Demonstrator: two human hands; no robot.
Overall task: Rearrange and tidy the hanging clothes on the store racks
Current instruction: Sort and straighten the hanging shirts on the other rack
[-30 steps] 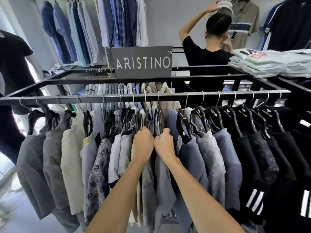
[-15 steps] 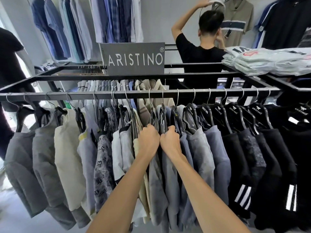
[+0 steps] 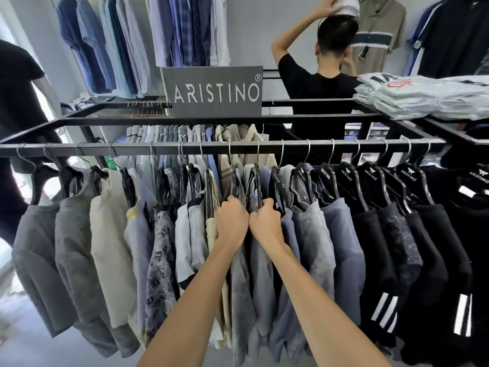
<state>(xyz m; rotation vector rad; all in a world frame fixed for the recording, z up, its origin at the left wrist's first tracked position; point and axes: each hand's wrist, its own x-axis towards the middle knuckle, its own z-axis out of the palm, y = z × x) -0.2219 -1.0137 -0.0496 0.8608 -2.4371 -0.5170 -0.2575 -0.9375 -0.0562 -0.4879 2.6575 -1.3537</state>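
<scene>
From the head camera we look down on a long black metal rail (image 3: 291,147) that crosses the middle of the frame, hung with shirts on black plastic hangers with silver hooks. At the centre our left hand (image 3: 232,221) and right hand (image 3: 266,223) sit knuckle to knuckle, touching. Each is curled tight into the shoulders of the grey-blue short-sleeved shirts (image 3: 254,274) that hang in the middle of the rail; we cannot tell which single garment each one grips.

Left of our hands hang a grey shirt printed with letter marks (image 3: 161,260), a cream shirt (image 3: 111,247) and plain grey shirts (image 3: 39,255). To the right come black shirts with white sleeve stripes (image 3: 383,287).

Above the rail, centre frame, stands a grey sign reading ARISTINO (image 3: 214,91). At upper right lies a stack of folded, bagged pale garments (image 3: 423,99), and behind it a person in a black T-shirt (image 3: 317,88) faces away, one arm raised to the head.
</scene>
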